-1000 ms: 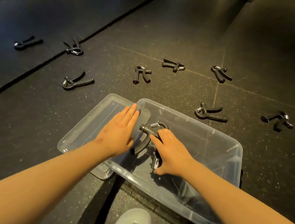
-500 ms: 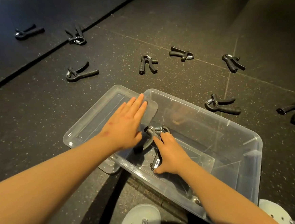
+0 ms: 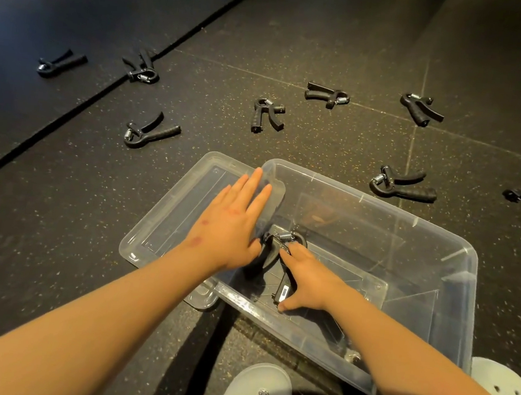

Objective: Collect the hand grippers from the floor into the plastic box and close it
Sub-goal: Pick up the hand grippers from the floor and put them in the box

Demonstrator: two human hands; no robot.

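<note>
Lower now, the right hand (image 3: 308, 282) has brought the gripper (image 3: 280, 250) down to the bottom of the box (image 3: 407, 223), fingers curled round one handle. Just left of that grip, the left hand (image 3: 230, 226) lies flat on the lid (image 3: 170, 221). Spare grippers (image 3: 402, 186) lie on the floor beyond it, so collecting has barely begun.

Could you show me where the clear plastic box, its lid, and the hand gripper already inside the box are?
plastic box (image 3: 244, 303), head view, near rim.
lid (image 3: 170, 221), head view, bare flat panel.
hand gripper (image 3: 269, 256), head view, curved black handle.
</note>
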